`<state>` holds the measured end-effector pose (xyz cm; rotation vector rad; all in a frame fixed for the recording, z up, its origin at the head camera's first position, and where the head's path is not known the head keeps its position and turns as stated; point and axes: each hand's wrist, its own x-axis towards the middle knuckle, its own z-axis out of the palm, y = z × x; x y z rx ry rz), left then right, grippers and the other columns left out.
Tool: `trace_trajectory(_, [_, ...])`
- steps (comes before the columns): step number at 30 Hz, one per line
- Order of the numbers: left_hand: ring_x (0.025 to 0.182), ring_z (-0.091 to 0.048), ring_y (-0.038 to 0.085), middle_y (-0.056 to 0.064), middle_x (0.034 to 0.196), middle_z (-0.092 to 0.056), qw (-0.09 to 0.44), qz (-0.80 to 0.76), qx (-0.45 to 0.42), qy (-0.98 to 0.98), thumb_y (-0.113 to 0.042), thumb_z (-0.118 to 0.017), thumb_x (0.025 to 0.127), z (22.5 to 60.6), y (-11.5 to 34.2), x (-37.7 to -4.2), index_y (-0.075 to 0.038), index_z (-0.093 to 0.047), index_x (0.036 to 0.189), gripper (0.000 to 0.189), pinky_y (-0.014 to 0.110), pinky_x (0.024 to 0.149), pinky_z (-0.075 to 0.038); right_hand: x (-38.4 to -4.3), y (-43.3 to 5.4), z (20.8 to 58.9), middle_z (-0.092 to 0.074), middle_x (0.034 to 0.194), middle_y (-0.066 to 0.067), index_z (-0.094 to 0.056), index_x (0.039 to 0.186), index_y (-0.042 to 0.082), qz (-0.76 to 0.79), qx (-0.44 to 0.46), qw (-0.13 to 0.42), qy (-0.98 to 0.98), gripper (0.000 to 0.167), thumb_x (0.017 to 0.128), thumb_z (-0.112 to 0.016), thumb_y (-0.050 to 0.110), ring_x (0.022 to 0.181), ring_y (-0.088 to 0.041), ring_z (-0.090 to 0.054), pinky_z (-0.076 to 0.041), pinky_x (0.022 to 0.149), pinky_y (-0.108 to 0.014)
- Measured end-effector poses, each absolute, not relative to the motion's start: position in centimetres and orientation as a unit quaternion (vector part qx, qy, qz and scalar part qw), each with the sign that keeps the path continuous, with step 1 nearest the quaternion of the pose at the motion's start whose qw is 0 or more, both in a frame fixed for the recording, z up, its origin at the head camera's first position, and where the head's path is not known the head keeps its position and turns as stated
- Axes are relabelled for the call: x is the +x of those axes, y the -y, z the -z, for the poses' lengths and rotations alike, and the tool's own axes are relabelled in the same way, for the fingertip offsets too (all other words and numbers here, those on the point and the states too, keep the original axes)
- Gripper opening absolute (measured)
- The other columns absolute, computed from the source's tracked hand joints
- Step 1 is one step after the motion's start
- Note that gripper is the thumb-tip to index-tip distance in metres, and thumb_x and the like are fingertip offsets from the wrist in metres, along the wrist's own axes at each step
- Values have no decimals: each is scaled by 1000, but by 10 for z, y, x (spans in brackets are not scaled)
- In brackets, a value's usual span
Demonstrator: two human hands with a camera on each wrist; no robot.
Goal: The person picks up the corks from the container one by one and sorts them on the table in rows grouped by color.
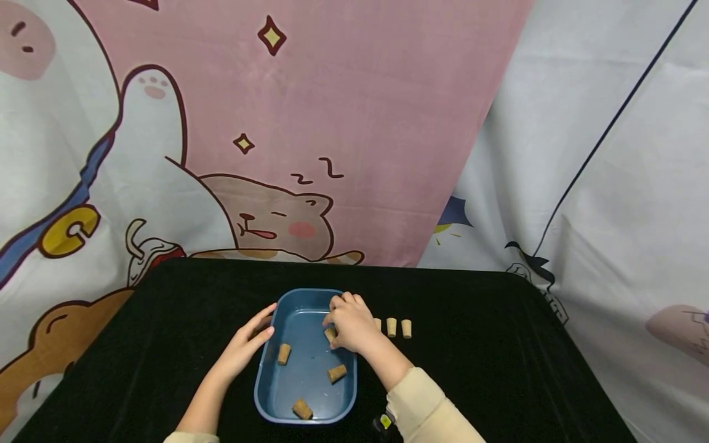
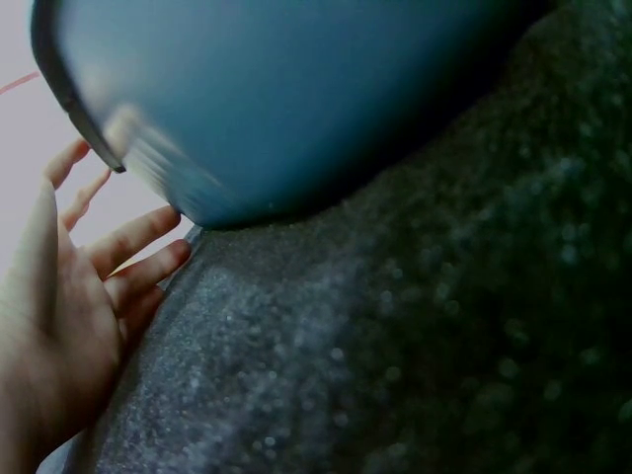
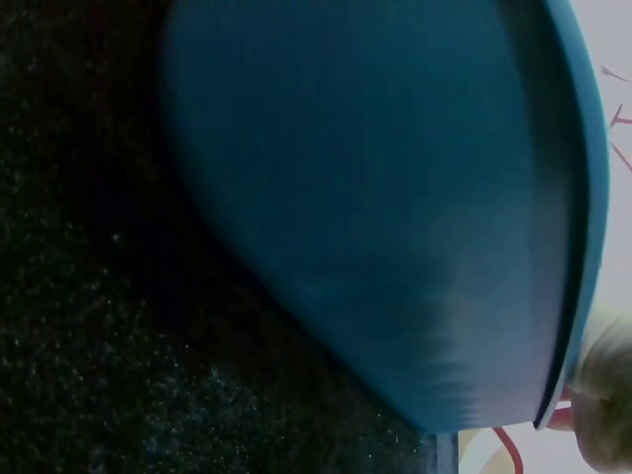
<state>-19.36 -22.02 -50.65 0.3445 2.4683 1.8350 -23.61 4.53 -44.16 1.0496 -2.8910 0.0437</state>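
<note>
In the head view a blue tray point(image 1: 306, 417) lies on the black cloth with several tapered corks in it. My left hand point(image 1: 247, 342) touches the tray's left rim with its fingers spread and nearly straight; the left wrist view shows those fingers point(image 2: 138, 237) against the outer wall. My right hand point(image 1: 352, 323) reaches over the right rim and pinches a cork point(image 1: 330, 334) between thumb and fingers, partly hiding it. Other corks in the tray are one at the left point(image 1: 284, 354), one at the right point(image 1: 336, 373) and one near the front point(image 1: 302, 409).
To the tray's right, three corks point(image 1: 391, 327) stand in a row, the leftmost partly covered by my right hand. A small dark object with a yellow-green mark point(image 1: 385, 421) lies by the right sleeve. A printed cloth point(image 1: 388, 123) hangs behind the table point(image 1: 487, 357).
</note>
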Motion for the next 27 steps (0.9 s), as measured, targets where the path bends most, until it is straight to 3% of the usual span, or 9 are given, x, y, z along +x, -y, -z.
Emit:
trace_trajectory(16, [128,-41,41,22,142,-42,23,-590,108,-800,-29,-51,100,503,219,-192,-19,-36,148,51,58,99,-38,-238,-41,442,-56,102,5,-76,94,33,28,336,31,941,34,66,-84,49,94,-15,-42,-34,86,-32])
trace_trajectory(27, [127,-42,41,22,142,-43,22,-594,113,-796,-28,-51,100,503,219,-192,-18,-36,148,51,57,97,-40,-236,-46,441,-55,95,6,-77,97,24,-80,332,35,939,32,72,-82,42,92,-13,-44,-36,92,-34])
